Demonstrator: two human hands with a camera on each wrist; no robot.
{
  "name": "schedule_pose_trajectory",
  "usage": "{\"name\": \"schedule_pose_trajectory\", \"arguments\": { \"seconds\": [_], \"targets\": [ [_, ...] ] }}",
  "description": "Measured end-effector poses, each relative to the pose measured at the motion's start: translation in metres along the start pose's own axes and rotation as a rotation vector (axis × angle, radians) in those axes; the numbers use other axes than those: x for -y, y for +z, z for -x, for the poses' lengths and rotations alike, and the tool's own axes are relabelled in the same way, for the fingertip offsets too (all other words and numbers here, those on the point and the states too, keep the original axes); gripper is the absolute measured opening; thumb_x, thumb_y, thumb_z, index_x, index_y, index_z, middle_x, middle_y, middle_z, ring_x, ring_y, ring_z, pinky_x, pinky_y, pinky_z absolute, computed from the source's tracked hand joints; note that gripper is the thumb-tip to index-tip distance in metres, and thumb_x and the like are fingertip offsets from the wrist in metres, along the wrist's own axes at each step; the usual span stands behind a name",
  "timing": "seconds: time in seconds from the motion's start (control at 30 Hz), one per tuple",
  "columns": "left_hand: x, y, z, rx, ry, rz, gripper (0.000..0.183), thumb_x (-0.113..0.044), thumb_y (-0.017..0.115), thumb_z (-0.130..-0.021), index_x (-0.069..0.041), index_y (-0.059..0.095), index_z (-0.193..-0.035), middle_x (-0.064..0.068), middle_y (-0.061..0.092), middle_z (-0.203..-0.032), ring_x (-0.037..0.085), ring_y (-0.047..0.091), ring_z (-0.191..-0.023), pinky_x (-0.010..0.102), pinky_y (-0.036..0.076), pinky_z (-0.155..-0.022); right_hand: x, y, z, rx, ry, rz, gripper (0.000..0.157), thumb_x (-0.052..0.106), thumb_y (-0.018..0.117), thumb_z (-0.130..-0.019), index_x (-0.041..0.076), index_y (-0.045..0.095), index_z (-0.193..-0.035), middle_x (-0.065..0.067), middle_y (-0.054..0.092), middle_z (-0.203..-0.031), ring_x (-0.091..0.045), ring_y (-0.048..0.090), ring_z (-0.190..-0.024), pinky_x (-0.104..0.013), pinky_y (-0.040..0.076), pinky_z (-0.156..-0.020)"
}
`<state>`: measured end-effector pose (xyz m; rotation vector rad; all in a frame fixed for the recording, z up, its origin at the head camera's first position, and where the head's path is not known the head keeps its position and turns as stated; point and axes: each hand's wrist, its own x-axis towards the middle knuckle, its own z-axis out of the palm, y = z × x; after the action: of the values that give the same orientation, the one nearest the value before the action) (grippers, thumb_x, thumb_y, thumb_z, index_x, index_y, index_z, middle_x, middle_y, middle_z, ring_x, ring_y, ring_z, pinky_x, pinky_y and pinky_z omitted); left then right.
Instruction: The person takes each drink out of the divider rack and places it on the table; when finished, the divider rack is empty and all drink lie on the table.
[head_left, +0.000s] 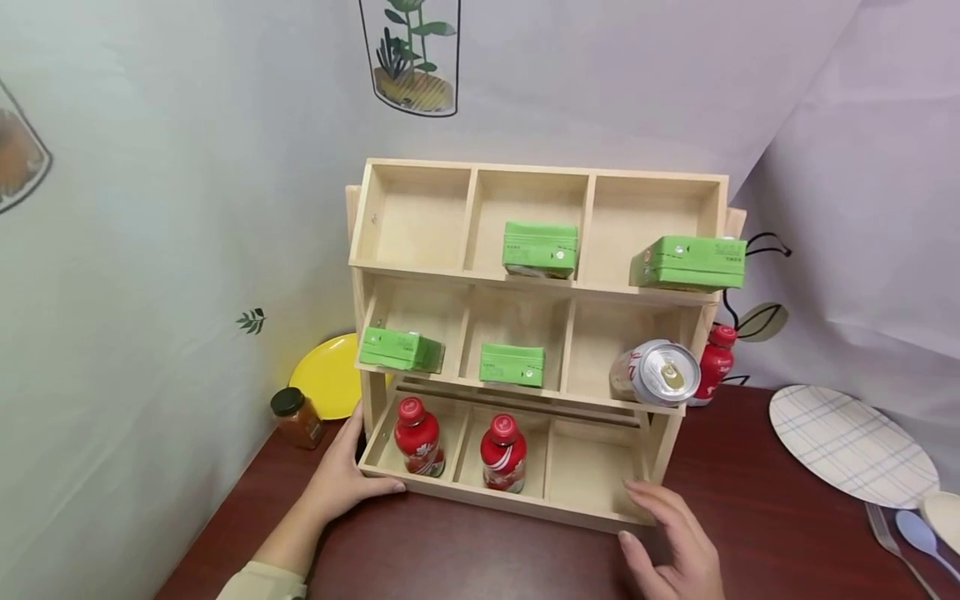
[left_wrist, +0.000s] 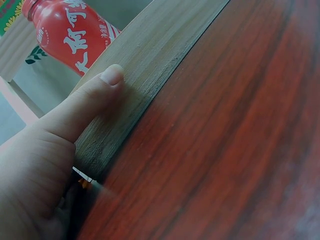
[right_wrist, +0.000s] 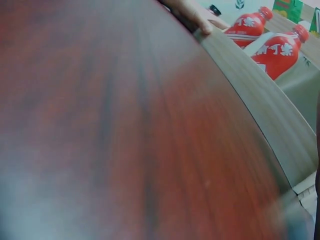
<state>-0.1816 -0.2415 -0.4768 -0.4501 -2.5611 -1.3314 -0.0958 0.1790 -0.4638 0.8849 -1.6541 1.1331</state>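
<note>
Wooden rack (head_left: 517, 323), centre, best steadied evenly, we judge; left hand (head_left: 347, 477), lower left, gripping its corner; right hand (head_left: 678, 542), lower right, spread.

head view bright; wrist views dimmer; tabletop (right_wrist: 135, 115) blurred in the right wrist view, with pale glare

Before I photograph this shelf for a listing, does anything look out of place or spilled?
Yes: one red bottle stands outside the shelf, partly hidden behind its right side, which looks odd because the other two bottles each stand in a bottom compartment. I see no spill.
</note>
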Motion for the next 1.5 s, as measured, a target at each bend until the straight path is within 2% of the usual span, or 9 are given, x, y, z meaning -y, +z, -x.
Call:
{"name": "schedule_pose_trajectory", "arguments": {
  "seconds": [0.13, 0.37, 0.57, 0.63, 0.77, 0.87, 1.03, 1.27, 1.5],
  "targets": [
    [-0.001, -0.002, 0.001, 0.002, -0.002, 0.003, 0.133, -0.038, 0.097, -0.049, -0.022, 0.018, -0.156, 0.005, 0.033, -0.152, 0.022, 0.035, -0.132, 0.015, 0.024, -0.101, -0.007, 0.007, -0.005, 0.012, -0.077, 0.009, 0.037, 0.01, 0.072, -0.084, -0.021, 0.059, -0.102, -0.032, 0.061, -0.105, -0.034, 0.06, -0.102, -0.025, 0.042, -0.095],
    [-0.001, -0.002, 0.001, 0.007, 0.004, 0.01, 0.133, -0.039, 0.096, -0.05, -0.021, 0.018, -0.156, 0.005, 0.033, -0.152, 0.022, 0.036, -0.132, 0.016, 0.026, -0.101, -0.017, 0.017, -0.009, -0.023, -0.195, 0.047, 0.037, 0.012, 0.071, -0.084, -0.02, 0.06, -0.099, -0.033, 0.062, -0.1, -0.037, 0.06, -0.093, -0.027, 0.045, -0.093],
    [-0.002, -0.001, 0.0, 0.01, 0.01, 0.008, 0.132, -0.037, 0.097, -0.05, -0.021, 0.018, -0.155, 0.005, 0.033, -0.152, 0.022, 0.035, -0.133, 0.015, 0.024, -0.102, -0.018, 0.028, -0.01, -0.015, -0.207, 0.109, 0.04, 0.016, 0.07, -0.084, -0.019, 0.062, -0.101, -0.032, 0.063, -0.1, -0.039, 0.061, -0.093, -0.028, 0.045, -0.095],
    [-0.002, 0.0, -0.001, 0.011, 0.005, 0.006, 0.133, -0.037, 0.097, -0.05, -0.021, 0.017, -0.156, 0.005, 0.032, -0.152, 0.022, 0.034, -0.133, 0.017, 0.024, -0.103, -0.017, 0.032, -0.012, 0.01, -0.204, 0.147, 0.041, 0.018, 0.069, -0.085, -0.019, 0.062, -0.103, -0.031, 0.063, -0.101, -0.038, 0.062, -0.094, -0.027, 0.044, -0.096],
    [-0.001, 0.001, -0.001, 0.011, -0.003, -0.005, 0.134, -0.038, 0.097, -0.05, -0.022, 0.017, -0.156, 0.004, 0.031, -0.153, 0.022, 0.034, -0.134, 0.03, 0.028, -0.106, -0.017, 0.04, -0.013, 0.055, -0.22, 0.245, 0.047, 0.024, 0.066, -0.087, -0.018, 0.063, -0.106, -0.03, 0.064, -0.104, -0.038, 0.063, -0.093, -0.028, 0.042, -0.099],
    [-0.001, 0.0, 0.0, 0.01, -0.001, -0.01, 0.134, -0.038, 0.097, -0.05, -0.022, 0.017, -0.156, 0.005, 0.032, -0.152, 0.022, 0.035, -0.133, 0.034, 0.029, -0.106, -0.019, 0.047, -0.012, 0.079, -0.208, 0.287, 0.05, 0.027, 0.065, -0.087, -0.017, 0.062, -0.109, -0.029, 0.064, -0.107, -0.038, 0.063, -0.095, -0.029, 0.039, -0.102],
    [-0.001, -0.001, 0.0, 0.003, 0.006, -0.024, 0.134, -0.038, 0.097, -0.05, -0.021, 0.017, -0.156, 0.006, 0.033, -0.152, 0.022, 0.036, -0.132, 0.029, 0.029, -0.105, -0.025, 0.06, -0.008, 0.126, -0.14, 0.336, 0.057, 0.031, 0.063, -0.086, -0.017, 0.059, -0.118, -0.027, 0.062, -0.117, -0.038, 0.062, -0.102, -0.029, 0.036, -0.104],
    [-0.001, -0.001, 0.0, 0.009, 0.007, -0.029, 0.134, -0.039, 0.096, -0.05, -0.022, 0.015, -0.156, 0.008, 0.032, -0.152, 0.025, 0.036, -0.132, 0.052, 0.031, -0.103, -0.029, 0.076, -0.004, 0.166, -0.082, 0.436, 0.067, 0.036, 0.062, -0.087, -0.016, 0.052, -0.128, -0.025, 0.06, -0.125, -0.038, 0.064, -0.101, -0.041, 0.05, -0.087],
    [-0.001, 0.0, 0.0, 0.002, 0.0, -0.026, 0.136, -0.038, 0.097, -0.049, -0.022, 0.015, -0.156, 0.009, 0.032, -0.152, 0.027, 0.038, -0.13, 0.055, 0.032, -0.102, -0.03, 0.098, -0.007, 0.205, -0.01, 0.498, 0.075, 0.043, 0.062, -0.084, -0.01, 0.048, -0.135, -0.021, 0.059, -0.128, -0.036, 0.062, -0.107, -0.047, 0.052, -0.082]
  ]
}}
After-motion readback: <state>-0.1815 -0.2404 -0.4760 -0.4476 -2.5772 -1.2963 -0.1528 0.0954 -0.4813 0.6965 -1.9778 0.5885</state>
